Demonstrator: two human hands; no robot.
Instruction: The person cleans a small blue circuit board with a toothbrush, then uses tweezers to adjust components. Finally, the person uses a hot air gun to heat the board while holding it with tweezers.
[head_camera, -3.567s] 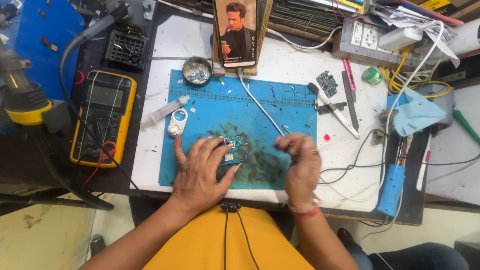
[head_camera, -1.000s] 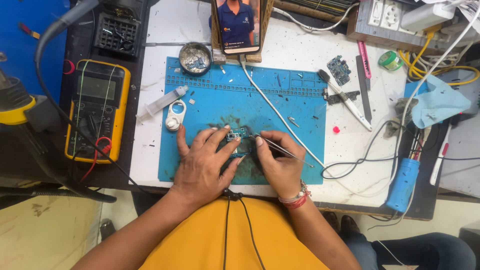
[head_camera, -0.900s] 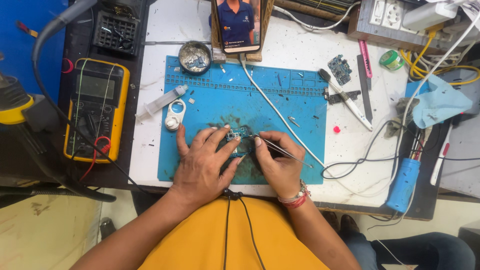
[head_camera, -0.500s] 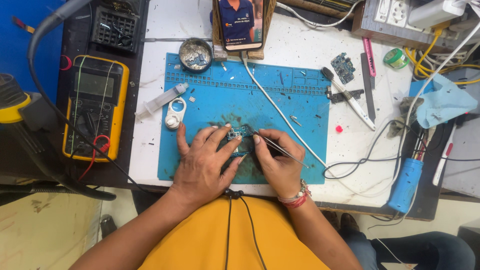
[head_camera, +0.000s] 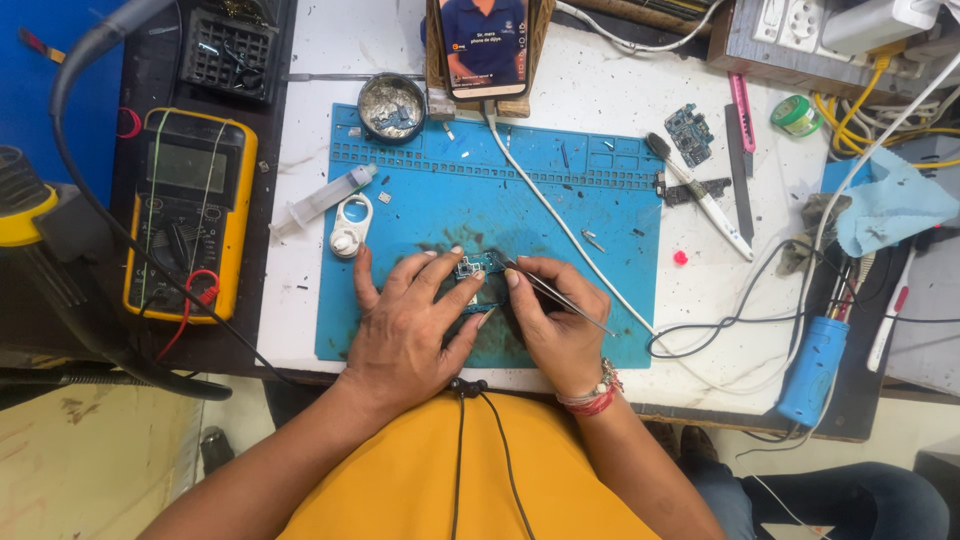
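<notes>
Hands barely shifted since earlier; left hand (head_camera: 405, 325) flat, fingers spread, pinning small blue circuit board (head_camera: 470, 268) mid-frame on blue rubber mat (head_camera: 600, 215). Right hand (head_camera: 560, 320) pinches thin metal tweezers (head_camera: 555, 292). Yellow multimeter (head_camera: 190, 215) left, white syringe (head_camera: 320, 200) nearby.

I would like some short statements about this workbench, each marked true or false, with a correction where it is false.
1. The left hand rests on the small circuit board on the blue mat. True.
2. The right hand holds a screwdriver. False: it holds thin metal tweezers, tips toward the board.
3. The yellow multimeter lies to the right of the mat. False: it lies to the left, on the dark surface.
4. A phone stands propped at the far edge of the mat, screen lit. True.
5. The syringe lies inside the round metal tin. False: it lies apart from it, at the mat's left edge.
</notes>
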